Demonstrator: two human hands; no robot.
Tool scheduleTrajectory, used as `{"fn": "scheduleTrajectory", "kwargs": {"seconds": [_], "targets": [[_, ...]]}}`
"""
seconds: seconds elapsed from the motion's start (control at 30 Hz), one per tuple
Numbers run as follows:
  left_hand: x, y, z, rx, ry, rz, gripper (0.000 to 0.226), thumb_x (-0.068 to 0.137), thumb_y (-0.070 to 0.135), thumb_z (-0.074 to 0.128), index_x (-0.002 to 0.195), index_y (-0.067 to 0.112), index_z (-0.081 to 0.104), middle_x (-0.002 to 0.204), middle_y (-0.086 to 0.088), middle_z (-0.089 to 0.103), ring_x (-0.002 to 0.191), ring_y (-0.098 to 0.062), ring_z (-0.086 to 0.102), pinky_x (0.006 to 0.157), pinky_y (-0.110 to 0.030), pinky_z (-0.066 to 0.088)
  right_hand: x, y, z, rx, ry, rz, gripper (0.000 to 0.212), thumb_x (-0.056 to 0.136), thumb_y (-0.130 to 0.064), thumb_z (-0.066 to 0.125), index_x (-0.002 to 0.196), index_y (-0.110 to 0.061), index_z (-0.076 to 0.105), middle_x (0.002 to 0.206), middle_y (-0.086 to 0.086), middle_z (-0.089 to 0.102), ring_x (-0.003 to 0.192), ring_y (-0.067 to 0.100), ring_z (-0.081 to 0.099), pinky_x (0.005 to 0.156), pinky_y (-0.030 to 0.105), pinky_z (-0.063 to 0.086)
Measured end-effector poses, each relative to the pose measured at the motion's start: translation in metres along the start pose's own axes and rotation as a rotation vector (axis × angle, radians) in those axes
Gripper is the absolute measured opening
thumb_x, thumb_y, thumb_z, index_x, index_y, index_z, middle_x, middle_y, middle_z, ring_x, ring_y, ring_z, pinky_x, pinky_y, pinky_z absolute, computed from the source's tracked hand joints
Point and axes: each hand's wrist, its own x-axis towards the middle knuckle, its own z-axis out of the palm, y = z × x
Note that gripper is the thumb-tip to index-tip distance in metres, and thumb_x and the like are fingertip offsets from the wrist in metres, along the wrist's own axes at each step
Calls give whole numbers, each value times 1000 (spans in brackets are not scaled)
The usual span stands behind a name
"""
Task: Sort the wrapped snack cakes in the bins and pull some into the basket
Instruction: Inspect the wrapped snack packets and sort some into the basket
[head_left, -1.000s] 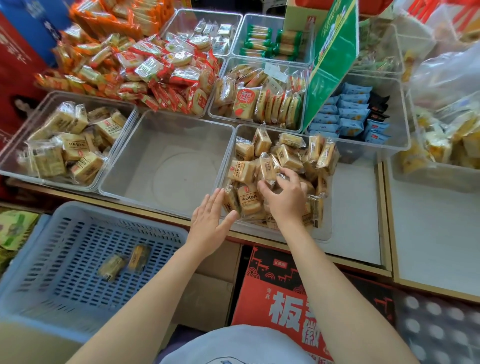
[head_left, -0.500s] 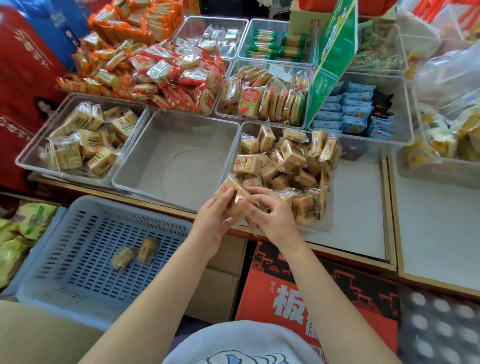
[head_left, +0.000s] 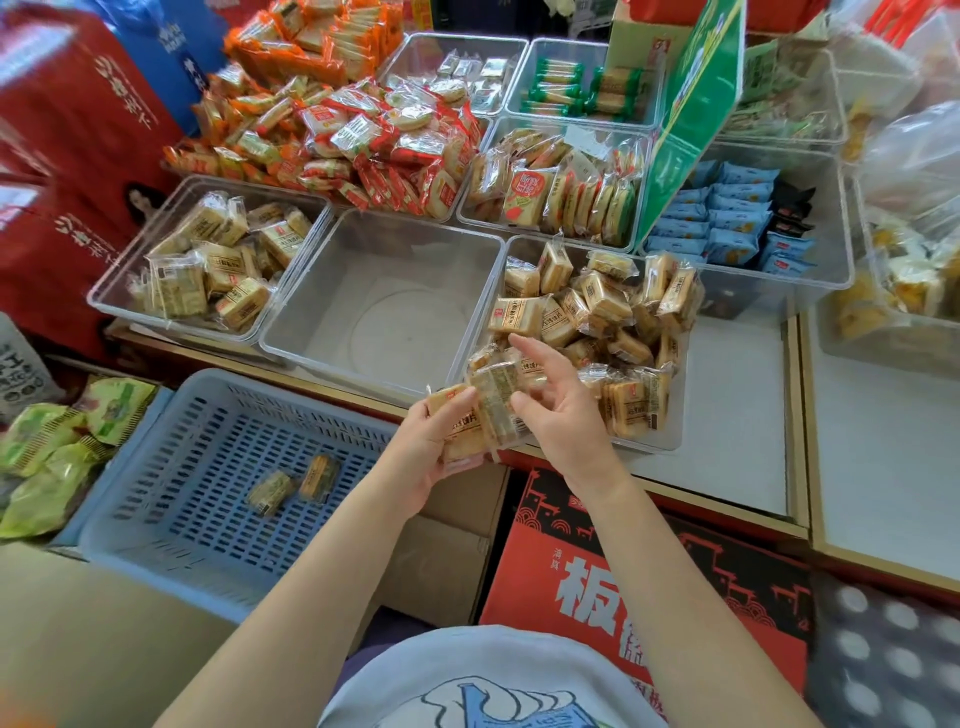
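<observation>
Hands meet at the near edge of the right bin (head_left: 670, 441): the left hand (head_left: 423, 457) grips a small stack of wrapped snack cakes (head_left: 480, 415) from below, and the right hand (head_left: 558, 410) touches the stack with thumb and middle fingers, the index finger pointing out; how many cakes are in the stack is hard to tell. Beside it stands an empty bin (head_left: 311, 332). Below the tabletop (head_left: 737, 415), the blue basket (head_left: 156, 519) holds two cakes (head_left: 293, 486).
</observation>
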Motion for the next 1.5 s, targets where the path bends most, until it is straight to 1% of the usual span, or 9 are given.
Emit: {"fn": "scheduleTrajectory", "kwargs": {"seconds": [0.1,0.3,0.4,0.57,0.77,0.97,1.23,1.4,1.5], "targets": [[-1,0,0,10,27,7,98,62,59,89,139,12,52,122,-12,73,109,-27,73,84,-39,61,-5,-7,-3,49,-29,59,52,96,2,60,128,-39,58,127,3,59,111,16,66,85,38,62],[-6,0,7,3,-1,11,86,68,54,87,135,9,57,119,-12,75,108,-28,73,81,-40,62,-16,-6,-11,86,-3,148,50,94,0,66,132,-29,56,122,9,59,106,19,69,90,48,60],[-10,0,10,-6,-21,4,86,70,53,89,136,10,55,121,-14,73,108,-31,73,72,-36,61,-18,-4,-9,108,1,150,53,93,-1,68,136,-27,52,120,10,60,105,16,69,88,40,61],[-16,-4,9,47,-30,78,79,71,34,88,136,15,47,128,-13,68,111,-27,72,94,-48,59,-19,-1,-4,40,-32,226,31,99,-16,65,129,-23,60,114,6,67,109,21,67,88,38,61],[-18,2,1,207,-58,197,92,57,32,98,133,23,48,122,-9,70,110,-24,72,94,-45,59,-18,-3,-7,24,-37,234,13,99,-26,66,109,-19,69,110,9,71,102,21,70,85,37,62],[-22,2,9,231,-58,182,74,71,36,91,131,26,49,120,-7,71,107,-21,72,93,-44,59,-18,-4,-9,-12,58,192,15,99,-20,66,94,-6,70,97,15,73,85,19,71,76,30,61],[-24,5,26,156,19,102,21,101,34,57,115,20,50,104,-7,67,95,-22,67,89,-50,57,-22,-1,-6,-16,97,177,17,100,-21,65,90,-6,67,89,10,71,77,10,67,72,25,59],[-23,6,31,132,101,120,21,101,33,57,113,17,53,92,-3,69,77,-15,68,67,-37,55,-22,-2,-8,-28,77,171,14,100,-20,65,90,-10,68,89,7,71,79,9,67,72,24,59],[-23,5,29,150,97,145,24,100,35,62,112,16,54,100,-8,72,84,-22,71,64,-36,60,-22,-2,-11,-54,87,161,12,99,-20,66,90,-13,70,91,10,72,84,19,69,79,35,61]]}}
